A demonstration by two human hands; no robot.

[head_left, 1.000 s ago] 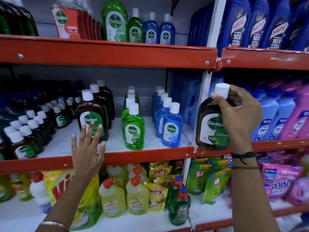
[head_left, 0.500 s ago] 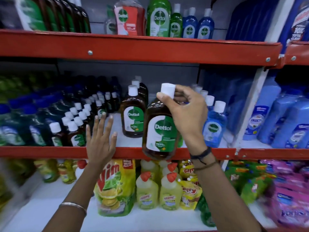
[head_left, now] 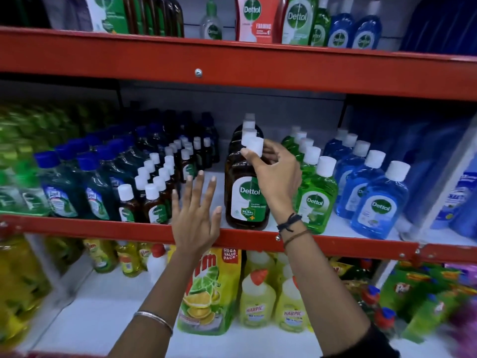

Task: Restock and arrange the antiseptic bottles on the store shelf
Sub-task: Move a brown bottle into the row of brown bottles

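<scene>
A large brown Dettol antiseptic bottle (head_left: 245,200) with a white cap stands at the front of the middle shelf (head_left: 103,226), in line with other large brown bottles behind it. My right hand (head_left: 273,174) grips it at the neck and cap. My left hand (head_left: 196,215) is flat and open, fingers spread, over the bare shelf gap just left of the bottle. Small brown Dettol bottles (head_left: 154,200) stand in rows to the left of that gap. Green Dettol bottles (head_left: 313,202) and blue Dettol bottles (head_left: 379,205) line up to the right.
Dark blue-capped bottles (head_left: 64,187) fill the shelf's left part. The red upper shelf beam (head_left: 232,65) hangs close above, carrying more Dettol products. Below are a Vim pouch (head_left: 209,293) and yellow Harpic bottles (head_left: 258,303).
My right hand has carried the large brown bottle leftward from the neighbouring bay and down onto the middle shelf, in front of the other large brown bottles. My left hand stays open beside it.
</scene>
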